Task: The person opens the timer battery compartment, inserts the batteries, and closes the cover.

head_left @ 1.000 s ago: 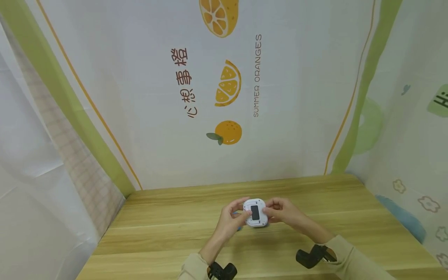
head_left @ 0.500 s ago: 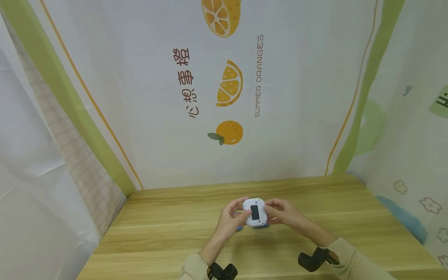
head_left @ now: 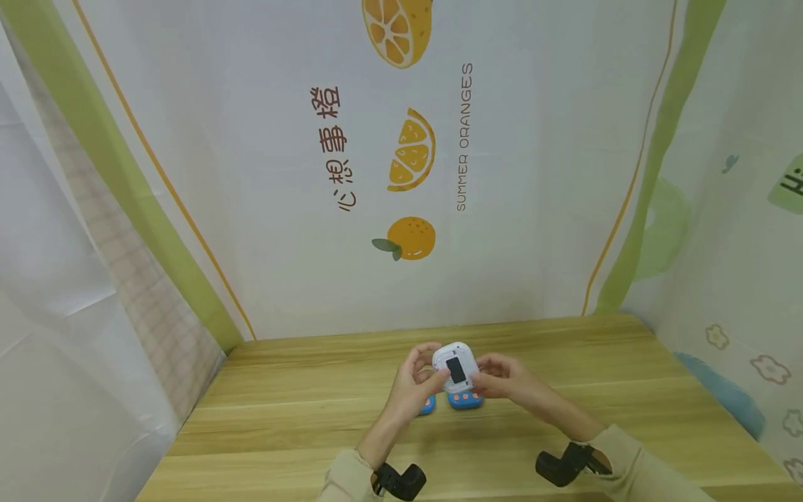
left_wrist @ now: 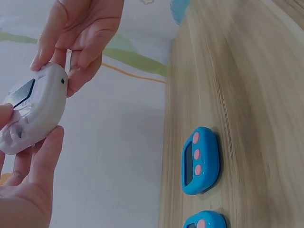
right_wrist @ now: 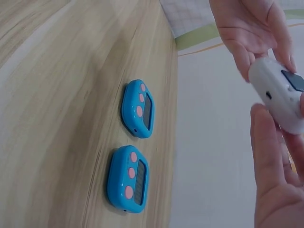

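Observation:
Both hands hold up a white digital timer (head_left: 465,369) with its back, bearing a black rectangle, facing the head camera. My left hand (head_left: 408,383) grips its left side, the thumb on the back. My right hand (head_left: 508,378) pinches the right side between thumb and fingers. Below on the table, two blue timers lie with pink buttons and dark screens: one blue timer (head_left: 465,401) under the white one, the other blue timer (head_left: 428,406) partly hidden behind the left hand. In the right wrist view both blue timers (right_wrist: 133,178) show whole.
A wood-grain table (head_left: 301,418) carries these things. Behind it hangs a white cloth (head_left: 514,230) printed with oranges and lettering. More patterned cloth (head_left: 740,307) closes off the right side, and pale sheets (head_left: 56,335) the left.
The white timer has risen slightly and tilted in both hands. The blue timers beneath, mostly hidden earlier, now show more, with their pink buttons visible.

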Motion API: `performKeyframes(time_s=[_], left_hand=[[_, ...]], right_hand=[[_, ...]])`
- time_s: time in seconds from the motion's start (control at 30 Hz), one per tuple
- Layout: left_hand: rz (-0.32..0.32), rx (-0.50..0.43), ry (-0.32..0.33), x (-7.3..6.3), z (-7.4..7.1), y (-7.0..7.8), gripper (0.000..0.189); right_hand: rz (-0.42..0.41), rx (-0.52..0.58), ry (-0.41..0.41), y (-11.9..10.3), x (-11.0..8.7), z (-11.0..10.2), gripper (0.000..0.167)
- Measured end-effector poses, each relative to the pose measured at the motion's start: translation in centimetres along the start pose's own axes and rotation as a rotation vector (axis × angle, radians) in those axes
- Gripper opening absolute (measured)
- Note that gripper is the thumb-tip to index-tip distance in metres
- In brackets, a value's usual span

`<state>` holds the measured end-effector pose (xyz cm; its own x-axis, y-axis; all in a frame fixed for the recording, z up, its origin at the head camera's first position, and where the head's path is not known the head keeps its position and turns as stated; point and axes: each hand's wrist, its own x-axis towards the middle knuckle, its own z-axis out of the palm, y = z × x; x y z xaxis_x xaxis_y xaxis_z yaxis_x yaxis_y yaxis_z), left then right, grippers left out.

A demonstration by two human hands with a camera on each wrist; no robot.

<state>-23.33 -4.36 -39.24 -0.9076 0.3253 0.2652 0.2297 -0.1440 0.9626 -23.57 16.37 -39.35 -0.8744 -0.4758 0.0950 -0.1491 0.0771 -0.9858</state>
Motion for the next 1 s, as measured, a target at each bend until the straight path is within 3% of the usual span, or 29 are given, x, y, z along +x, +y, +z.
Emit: performKeyframes(time_s=[0.33,0.5,0.67,0.83,1.0], left_hand=[[0.013,0.045,0.03,0.0,0.0,0.0,0.032],[0.028,0.07,0.115,0.2,0.3,-0.2,0.028],[-0.003,0.105,0.17,0.2,0.7,-0.6,0.029],[-0.058,0.108,0.151,-0.1,0.9,-1.4,0.037],[-0.1,0.051,0.149,-0.2,1.1,-1.9,0.044]], right_hand=[[-0.09,-0.093,0.137,-0.4,-0.5,-0.1,0.037],[-0.158,-0.145,0.251,-0.5,-0.3,0.0,0.033],[-0.224,-0.177,0.338,-0.4,-0.2,0.0,0.029],[-0.331,-0.23,0.328,0.4,-0.3,-0.2,0.025],[-0.381,-0.193,0.289,1.1,-0.3,-0.2,0.022]])
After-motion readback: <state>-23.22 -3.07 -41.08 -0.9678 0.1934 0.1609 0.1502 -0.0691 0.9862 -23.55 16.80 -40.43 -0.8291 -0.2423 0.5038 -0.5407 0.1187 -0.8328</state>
